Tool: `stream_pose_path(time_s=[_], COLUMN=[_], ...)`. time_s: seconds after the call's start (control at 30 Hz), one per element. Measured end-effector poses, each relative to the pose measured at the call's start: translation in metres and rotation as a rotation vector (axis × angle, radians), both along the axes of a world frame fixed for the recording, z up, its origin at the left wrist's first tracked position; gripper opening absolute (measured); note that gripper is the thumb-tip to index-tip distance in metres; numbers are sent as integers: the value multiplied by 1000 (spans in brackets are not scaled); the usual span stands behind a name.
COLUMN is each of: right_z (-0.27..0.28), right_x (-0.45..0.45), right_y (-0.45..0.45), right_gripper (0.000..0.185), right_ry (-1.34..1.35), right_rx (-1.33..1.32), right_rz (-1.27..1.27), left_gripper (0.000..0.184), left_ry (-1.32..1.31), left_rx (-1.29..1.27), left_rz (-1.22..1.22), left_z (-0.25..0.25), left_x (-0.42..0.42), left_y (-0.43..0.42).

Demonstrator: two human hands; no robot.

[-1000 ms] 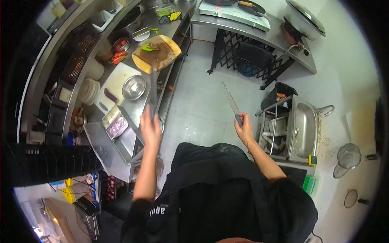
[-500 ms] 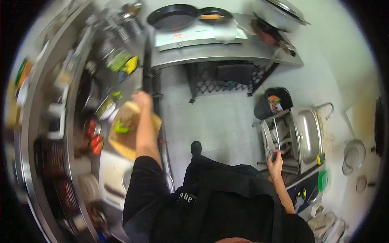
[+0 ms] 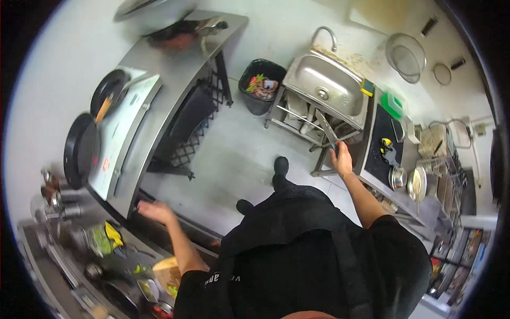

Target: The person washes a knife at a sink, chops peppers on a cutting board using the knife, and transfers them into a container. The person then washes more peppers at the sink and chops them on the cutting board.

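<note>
In my right hand (image 3: 342,158) is a kitchen knife (image 3: 325,125), its handle wrapped in my closed fingers. The blade points up and away, in front of the shelf under the sink. My left hand (image 3: 154,211) is stretched out to the left, by the edge of the steel counter. Its fingers look extended, slightly blurred, and I see nothing held in them. Below that hand, partly hidden by my arm, lies a wooden cutting board (image 3: 169,272) with green pieces on it.
A steel sink (image 3: 303,72) stands ahead, with a black bin (image 3: 258,106) of scraps to its left. Pans (image 3: 79,149) sit on the white hob (image 3: 114,165). To the right, a black mat (image 3: 380,130) holds yellow-and-grey gloves (image 3: 389,151) near metal bowls (image 3: 397,177).
My view has turned right toward the sink. My left hand has moved away from above the cutting board. The knife stays in my right hand.
</note>
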State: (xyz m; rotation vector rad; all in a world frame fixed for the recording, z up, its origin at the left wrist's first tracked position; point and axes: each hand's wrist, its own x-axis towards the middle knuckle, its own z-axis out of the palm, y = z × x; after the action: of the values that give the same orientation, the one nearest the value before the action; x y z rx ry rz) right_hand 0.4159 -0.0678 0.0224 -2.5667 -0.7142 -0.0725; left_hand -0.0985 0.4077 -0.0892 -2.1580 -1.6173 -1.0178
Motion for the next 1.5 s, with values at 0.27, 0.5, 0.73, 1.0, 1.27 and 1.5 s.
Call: stream_pose_path(time_s=[0.27,0.5,0.73,1.0,1.27,1.5], right_z=[-9,1,11,7,18,14], right_x=[168,276,297,291,294,300], right_y=[37,62,73,116,170,190], right_gripper=[33,33,37,34,33,31], right_ry=[-13,44,116,186,224,206], right_rx=[68,179,228,374,413,379], right_rz=[-191,-300,-208,-322,-458,-465], left_gripper=[49,41,66,79,78,51], left_ry=[-112,-11,141,174,-319,-345], left_rx=[-385,-621,-698,-750,-917,-1149], left_rz=[-1196,-1637,-1403,-1331,-1328,-1515], left_z=[117,84,14,-3,-1,11], left_x=[481,792,959,1005,1017,1000], left_y=[-72,-134,-157,-153,-151,-134])
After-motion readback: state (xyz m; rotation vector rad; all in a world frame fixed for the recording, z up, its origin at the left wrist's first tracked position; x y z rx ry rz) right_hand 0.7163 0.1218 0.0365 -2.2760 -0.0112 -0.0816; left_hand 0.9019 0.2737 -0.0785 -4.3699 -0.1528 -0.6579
